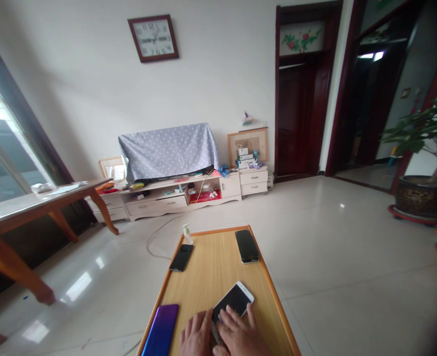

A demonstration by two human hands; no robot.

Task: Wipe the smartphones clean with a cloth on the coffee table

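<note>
A white smartphone [238,298] with a dark screen lies at a slant near the front of the small wooden table. My left hand [196,334] is at its lower left end, fingers bent and close together against the edge. Over the lower part of the screen lies my right hand [240,333], its fingers spread and the little finger at the right edge. Something greyish shows between the two hands, too covered to make out. Left of my hands is a purple-blue phone [161,330], back side up.
A black phone [181,257] and a pump bottle [187,234] stand at the table's far left. Another dark phone [247,246] lies far right. The raised orange rim [273,287] borders the tabletop. Beyond are a white cabinet [159,205], a larger table [36,202] and a potted plant [426,198].
</note>
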